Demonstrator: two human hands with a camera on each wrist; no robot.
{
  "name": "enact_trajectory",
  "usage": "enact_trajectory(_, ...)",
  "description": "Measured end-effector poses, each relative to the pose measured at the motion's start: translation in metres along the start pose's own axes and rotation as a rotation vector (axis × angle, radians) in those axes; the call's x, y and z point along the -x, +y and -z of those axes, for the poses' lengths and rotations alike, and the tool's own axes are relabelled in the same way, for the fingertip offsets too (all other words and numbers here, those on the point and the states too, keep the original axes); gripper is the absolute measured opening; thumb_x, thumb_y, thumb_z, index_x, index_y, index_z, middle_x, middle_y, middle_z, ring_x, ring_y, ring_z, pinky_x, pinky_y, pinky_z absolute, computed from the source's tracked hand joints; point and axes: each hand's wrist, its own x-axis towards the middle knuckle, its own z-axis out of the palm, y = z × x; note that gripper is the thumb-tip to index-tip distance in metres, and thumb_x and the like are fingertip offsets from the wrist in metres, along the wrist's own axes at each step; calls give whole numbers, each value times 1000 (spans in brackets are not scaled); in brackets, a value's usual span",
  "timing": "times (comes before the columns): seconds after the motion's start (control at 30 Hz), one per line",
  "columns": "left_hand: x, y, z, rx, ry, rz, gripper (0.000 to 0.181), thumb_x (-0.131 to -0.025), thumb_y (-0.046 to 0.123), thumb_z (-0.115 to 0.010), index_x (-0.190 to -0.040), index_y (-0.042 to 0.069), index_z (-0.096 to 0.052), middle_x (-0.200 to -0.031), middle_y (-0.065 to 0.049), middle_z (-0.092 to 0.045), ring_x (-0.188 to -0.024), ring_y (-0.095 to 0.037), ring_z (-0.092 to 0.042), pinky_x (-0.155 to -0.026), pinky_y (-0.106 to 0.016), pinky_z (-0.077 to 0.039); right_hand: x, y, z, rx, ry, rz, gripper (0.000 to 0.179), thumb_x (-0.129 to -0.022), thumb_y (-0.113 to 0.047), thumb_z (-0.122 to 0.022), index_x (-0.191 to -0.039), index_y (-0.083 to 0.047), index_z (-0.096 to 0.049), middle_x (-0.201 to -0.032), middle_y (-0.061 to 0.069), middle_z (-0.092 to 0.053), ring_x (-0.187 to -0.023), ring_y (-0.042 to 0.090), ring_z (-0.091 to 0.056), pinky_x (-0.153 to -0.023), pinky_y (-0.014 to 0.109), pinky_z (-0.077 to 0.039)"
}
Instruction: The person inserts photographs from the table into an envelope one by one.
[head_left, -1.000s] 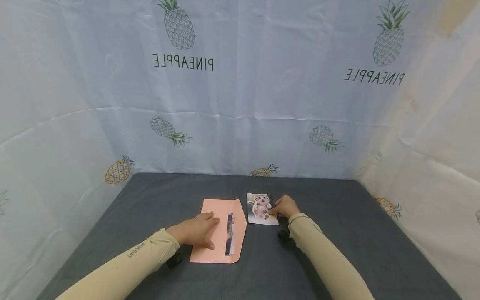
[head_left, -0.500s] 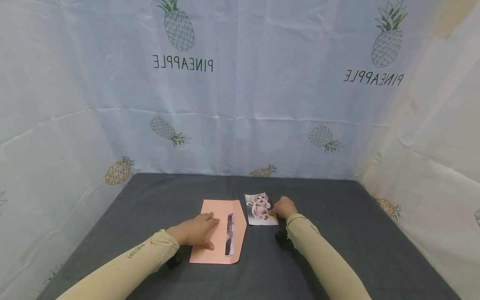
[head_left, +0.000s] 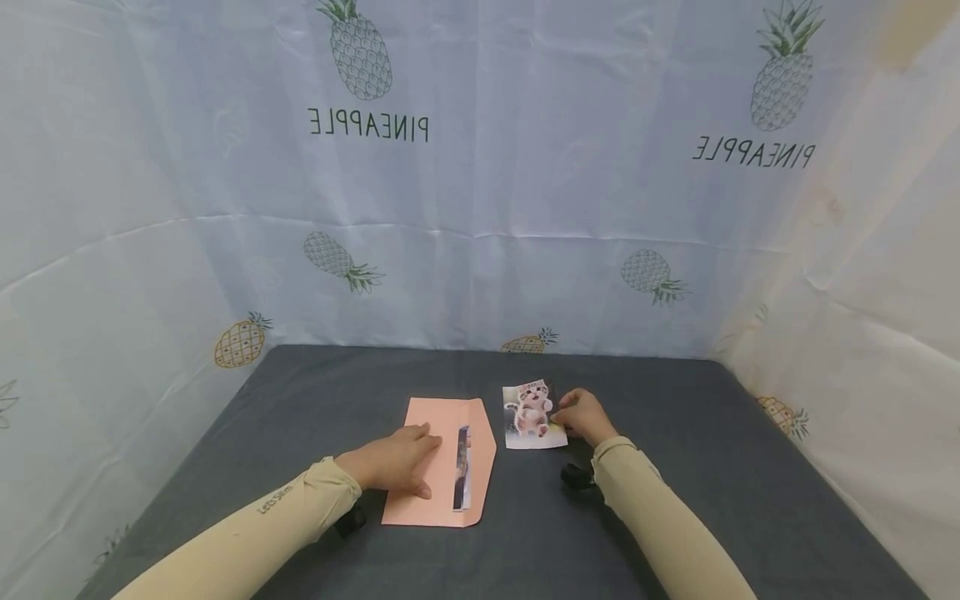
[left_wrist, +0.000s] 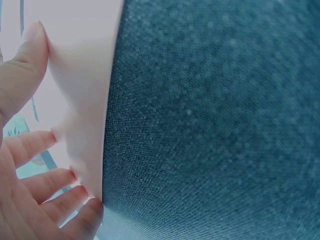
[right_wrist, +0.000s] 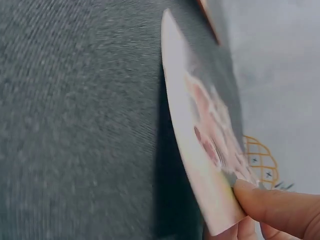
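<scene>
A pink envelope (head_left: 442, 412) lies on the dark cloth with its flap side facing right. My left hand (head_left: 393, 462) rests on it, fingers spread; the left wrist view shows the fingertips (left_wrist: 62, 177) against the pale paper. Partway out of the envelope's opening, near the flap, sticks a strip of a photo (head_left: 462, 471). To the right, my right hand (head_left: 587, 417) pinches the right edge of a kitten picture card (head_left: 527, 417) between thumb and fingers. In the right wrist view the card (right_wrist: 200, 145) is tilted and slightly bowed, with its held side raised over the cloth.
A dark grey cloth (head_left: 637, 517) covers the table. White curtains (head_left: 480, 183) printed with pineapples hang behind and at both sides. Black wrist devices, such as the one under the right wrist (head_left: 576, 477), sit close to the tabletop.
The kitten card first shifted slightly left, then moved right with my right hand, away from the envelope. My left hand and the envelope have stayed in place.
</scene>
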Motion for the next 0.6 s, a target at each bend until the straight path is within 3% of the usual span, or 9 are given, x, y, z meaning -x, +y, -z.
enact_trajectory(0.17,-1,-1,1,-4,-9,0,85,-76,46,-78,-144,8,-45,-154,-18,-33,-143,-32,-32,-110,-46,-36,4,2,11,-82,-25,1,31,-85,2,-67,-111,2,-51,-99,19,-66,-76,19,-64,-64,33,-55)
enact_trajectory(0.43,0,1,1,7,-7,7,84,-75,45,-80,-143,8,-46,-154,-18,-34,-142,-32,-33,-111,-45,-36,12,0,22,-128,-33,8,38,-87,2,-66,-122,2,-52,-117,25,-60,-80,17,-65,-66,34,-57)
enact_trajectory(0.6,0,1,0,11,-9,8,84,-75,44,-80,-143,8,-46,-154,-18,-34,-143,-31,-32,-111,-45,-35,19,-4,24,-161,-40,27,41,-88,0,-66,-126,1,-52,-120,25,-61,-77,14,-64,-64,32,-55)
